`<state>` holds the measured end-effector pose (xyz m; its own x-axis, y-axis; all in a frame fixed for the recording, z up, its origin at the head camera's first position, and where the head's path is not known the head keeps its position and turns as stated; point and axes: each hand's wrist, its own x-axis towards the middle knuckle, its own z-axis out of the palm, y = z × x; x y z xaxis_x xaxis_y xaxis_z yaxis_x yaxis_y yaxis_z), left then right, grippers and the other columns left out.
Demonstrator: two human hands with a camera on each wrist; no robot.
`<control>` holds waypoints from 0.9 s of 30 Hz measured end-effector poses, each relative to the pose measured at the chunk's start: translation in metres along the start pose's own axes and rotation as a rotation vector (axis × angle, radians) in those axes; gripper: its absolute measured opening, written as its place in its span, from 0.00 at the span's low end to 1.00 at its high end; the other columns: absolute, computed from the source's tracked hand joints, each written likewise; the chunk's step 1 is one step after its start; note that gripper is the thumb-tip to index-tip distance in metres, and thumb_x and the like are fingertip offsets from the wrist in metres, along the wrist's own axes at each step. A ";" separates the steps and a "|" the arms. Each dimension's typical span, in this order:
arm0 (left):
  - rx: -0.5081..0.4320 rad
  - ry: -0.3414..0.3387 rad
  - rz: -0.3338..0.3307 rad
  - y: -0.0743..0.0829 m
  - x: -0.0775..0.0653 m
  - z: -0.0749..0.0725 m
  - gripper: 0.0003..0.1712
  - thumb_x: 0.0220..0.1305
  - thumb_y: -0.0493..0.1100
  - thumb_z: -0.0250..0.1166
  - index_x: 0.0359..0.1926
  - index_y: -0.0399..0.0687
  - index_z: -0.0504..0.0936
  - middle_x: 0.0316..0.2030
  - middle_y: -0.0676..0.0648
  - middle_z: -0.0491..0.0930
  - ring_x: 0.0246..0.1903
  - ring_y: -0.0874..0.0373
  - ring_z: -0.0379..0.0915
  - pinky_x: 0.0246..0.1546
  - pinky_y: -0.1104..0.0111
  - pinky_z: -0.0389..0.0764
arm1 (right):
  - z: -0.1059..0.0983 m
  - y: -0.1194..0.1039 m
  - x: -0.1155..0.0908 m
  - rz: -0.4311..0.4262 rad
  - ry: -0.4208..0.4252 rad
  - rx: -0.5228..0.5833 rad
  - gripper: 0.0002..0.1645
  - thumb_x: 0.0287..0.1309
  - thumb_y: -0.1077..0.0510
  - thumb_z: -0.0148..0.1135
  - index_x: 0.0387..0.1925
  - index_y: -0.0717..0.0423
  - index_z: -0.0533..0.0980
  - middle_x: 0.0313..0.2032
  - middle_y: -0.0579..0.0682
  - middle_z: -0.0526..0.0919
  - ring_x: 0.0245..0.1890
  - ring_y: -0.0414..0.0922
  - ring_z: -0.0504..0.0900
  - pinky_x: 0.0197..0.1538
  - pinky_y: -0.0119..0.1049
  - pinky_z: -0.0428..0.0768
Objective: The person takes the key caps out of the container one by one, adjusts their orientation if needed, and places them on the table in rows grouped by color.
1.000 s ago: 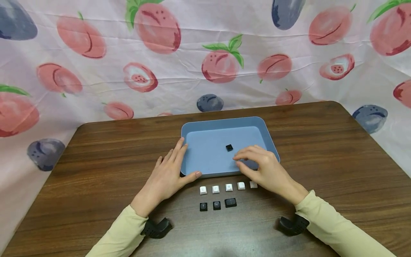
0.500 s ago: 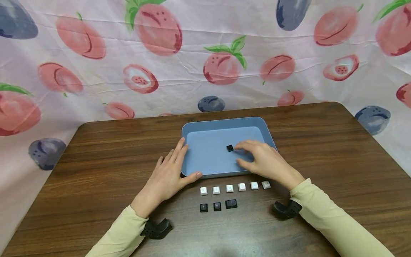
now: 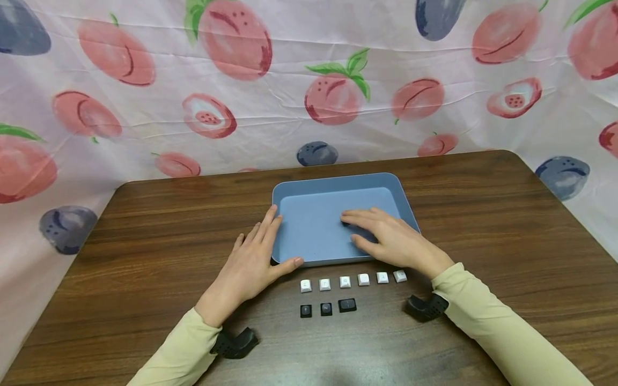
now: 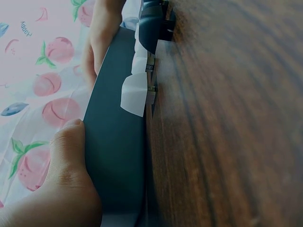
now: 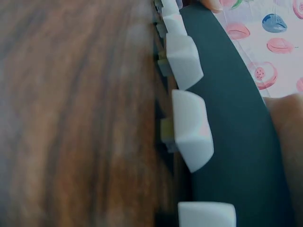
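Inside the blue tray [image 3: 314, 201] lies a small black keyboard key [image 3: 345, 223], mostly hidden under the fingertips of the right hand [image 3: 393, 238]. That hand's thumb stays apart from the fingers, over the tray floor. The left hand [image 3: 246, 265] rests along the tray's left side with fingers spread, its thumb on the near rim. In the left wrist view the left thumb [image 4: 68, 151] lies at the edge of the tray's wall [image 4: 113, 142]. In front of the tray runs a row of several white keys [image 3: 345, 282].
Nearer the person sit two small black keys, one of them here [image 3: 326, 309], and a wider black key [image 3: 347, 305]. The right wrist view shows white keycaps [image 5: 191, 127] on switch bases. All stand on a brown wooden table [image 3: 203, 214] before a fruit-print cloth [image 3: 270, 128].
The right hand has moved left into the tray, its fingers now over the black key. White keys at the row's right end have come into view. The left hand has stayed put.
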<state>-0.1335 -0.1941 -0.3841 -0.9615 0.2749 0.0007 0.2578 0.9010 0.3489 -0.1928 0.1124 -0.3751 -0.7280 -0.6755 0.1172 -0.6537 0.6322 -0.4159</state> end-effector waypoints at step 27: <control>0.005 -0.006 -0.007 0.001 0.000 -0.002 0.57 0.66 0.74 0.59 0.81 0.45 0.50 0.83 0.48 0.37 0.74 0.32 0.56 0.67 0.31 0.58 | 0.004 0.002 -0.002 0.073 0.142 0.164 0.15 0.67 0.64 0.63 0.52 0.59 0.85 0.54 0.51 0.85 0.48 0.48 0.84 0.44 0.41 0.79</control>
<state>-0.1336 -0.1937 -0.3823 -0.9626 0.2708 -0.0072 0.2518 0.9044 0.3445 -0.1922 0.1135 -0.3803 -0.8014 -0.5627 0.2029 -0.5646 0.5996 -0.5672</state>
